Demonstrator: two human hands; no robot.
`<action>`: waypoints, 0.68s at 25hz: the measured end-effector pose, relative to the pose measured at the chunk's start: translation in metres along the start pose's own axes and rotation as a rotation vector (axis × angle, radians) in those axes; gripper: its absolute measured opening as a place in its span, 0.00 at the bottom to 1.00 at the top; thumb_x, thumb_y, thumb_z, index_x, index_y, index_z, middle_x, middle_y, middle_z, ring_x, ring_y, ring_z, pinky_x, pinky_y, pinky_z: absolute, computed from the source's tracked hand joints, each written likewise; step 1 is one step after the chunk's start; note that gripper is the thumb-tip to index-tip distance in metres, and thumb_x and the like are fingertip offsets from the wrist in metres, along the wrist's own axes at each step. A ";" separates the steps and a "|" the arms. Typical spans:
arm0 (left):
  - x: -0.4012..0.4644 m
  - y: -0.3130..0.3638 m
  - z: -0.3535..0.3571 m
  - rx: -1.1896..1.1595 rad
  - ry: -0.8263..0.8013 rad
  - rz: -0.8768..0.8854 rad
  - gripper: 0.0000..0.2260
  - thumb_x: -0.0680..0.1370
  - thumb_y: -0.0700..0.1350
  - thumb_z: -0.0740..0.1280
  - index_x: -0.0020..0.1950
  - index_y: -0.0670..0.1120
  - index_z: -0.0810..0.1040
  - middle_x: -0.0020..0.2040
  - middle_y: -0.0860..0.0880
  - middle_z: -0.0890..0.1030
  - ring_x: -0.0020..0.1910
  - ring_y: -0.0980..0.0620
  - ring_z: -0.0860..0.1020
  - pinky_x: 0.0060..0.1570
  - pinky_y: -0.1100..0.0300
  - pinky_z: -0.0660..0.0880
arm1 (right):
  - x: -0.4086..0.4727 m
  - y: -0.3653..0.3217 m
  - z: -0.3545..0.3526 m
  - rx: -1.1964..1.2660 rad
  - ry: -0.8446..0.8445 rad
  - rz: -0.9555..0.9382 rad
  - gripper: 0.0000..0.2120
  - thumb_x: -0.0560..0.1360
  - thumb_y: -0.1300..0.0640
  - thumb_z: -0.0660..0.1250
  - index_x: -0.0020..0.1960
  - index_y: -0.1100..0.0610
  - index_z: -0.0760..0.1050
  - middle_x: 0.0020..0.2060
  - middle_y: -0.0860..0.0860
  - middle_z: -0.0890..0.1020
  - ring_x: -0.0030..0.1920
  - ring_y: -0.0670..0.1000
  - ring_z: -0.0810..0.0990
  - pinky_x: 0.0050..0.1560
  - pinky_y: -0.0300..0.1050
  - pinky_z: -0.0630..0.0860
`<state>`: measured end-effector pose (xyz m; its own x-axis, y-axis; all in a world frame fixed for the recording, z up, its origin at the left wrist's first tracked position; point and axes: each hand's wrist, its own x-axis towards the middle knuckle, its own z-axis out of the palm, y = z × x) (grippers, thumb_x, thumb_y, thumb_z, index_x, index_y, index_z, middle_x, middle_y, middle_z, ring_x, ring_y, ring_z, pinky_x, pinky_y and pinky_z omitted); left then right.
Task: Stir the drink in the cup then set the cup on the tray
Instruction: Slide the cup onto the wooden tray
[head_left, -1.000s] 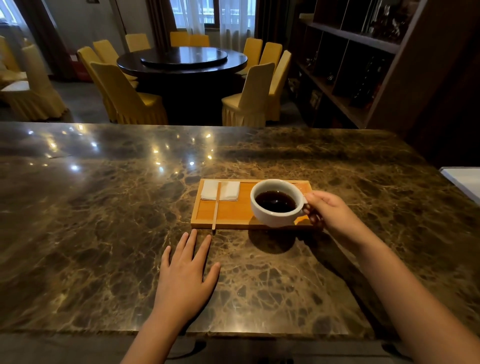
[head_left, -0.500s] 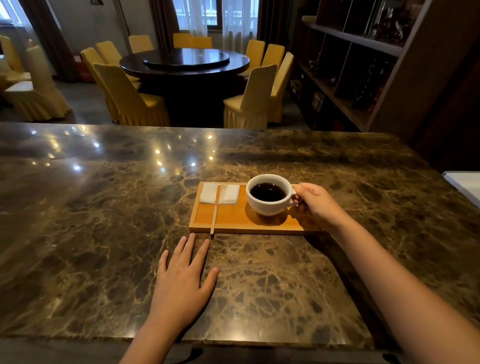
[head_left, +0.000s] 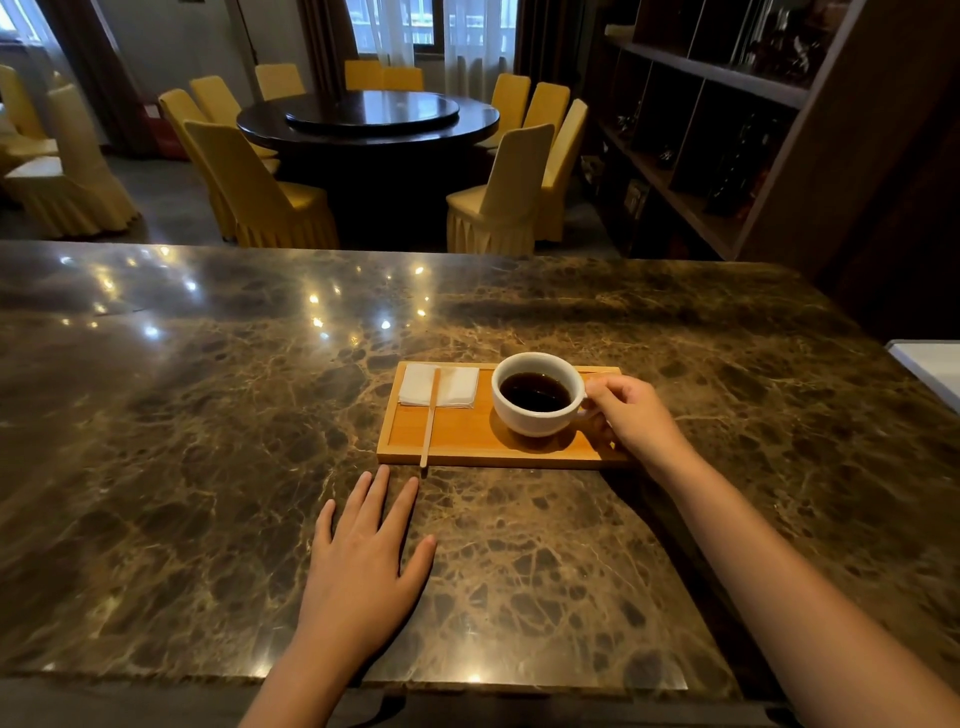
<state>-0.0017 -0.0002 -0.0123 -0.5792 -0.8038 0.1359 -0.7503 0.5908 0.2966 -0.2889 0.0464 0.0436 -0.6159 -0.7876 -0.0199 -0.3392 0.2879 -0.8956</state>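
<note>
Two hands we log, left to right. Our left hand (head_left: 361, 566): flat on the marble counter (head_left: 208, 467), palm down, fingers spread, holding nothing, fingertips just short of the tray's near edge. Wooden tray (head_left: 457, 441) on the counter: at its left end a folded white napkin (head_left: 457, 385), with a wooden stir stick (head_left: 430, 415) lying across it and overhanging the near rim. White cup (head_left: 537, 395): upright on the tray's right part, holding dark drink. Our right hand (head_left: 631, 415): fingers closed on the cup's handle.
</note>
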 end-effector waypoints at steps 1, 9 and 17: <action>0.000 0.000 0.000 -0.001 0.001 0.001 0.31 0.71 0.65 0.41 0.73 0.56 0.52 0.74 0.50 0.49 0.71 0.55 0.43 0.70 0.46 0.42 | 0.001 0.001 0.002 -0.003 0.029 0.001 0.13 0.78 0.55 0.58 0.45 0.61 0.78 0.43 0.63 0.82 0.37 0.53 0.75 0.34 0.45 0.71; -0.001 0.002 -0.003 0.017 -0.027 -0.007 0.32 0.70 0.65 0.38 0.73 0.56 0.49 0.75 0.51 0.46 0.72 0.55 0.41 0.71 0.47 0.41 | 0.005 -0.006 0.010 -0.078 0.148 0.002 0.12 0.78 0.54 0.58 0.45 0.58 0.78 0.43 0.58 0.82 0.38 0.50 0.75 0.42 0.50 0.74; -0.001 0.002 -0.003 0.024 -0.033 0.001 0.32 0.70 0.65 0.39 0.73 0.56 0.49 0.75 0.50 0.47 0.72 0.55 0.42 0.71 0.47 0.42 | 0.007 -0.007 0.010 -0.037 0.147 -0.007 0.11 0.78 0.54 0.60 0.45 0.58 0.79 0.40 0.56 0.81 0.39 0.53 0.76 0.42 0.51 0.75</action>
<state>-0.0014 0.0014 -0.0092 -0.5898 -0.8007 0.1049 -0.7568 0.5934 0.2741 -0.2842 0.0337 0.0450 -0.7098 -0.7024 0.0535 -0.3678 0.3047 -0.8785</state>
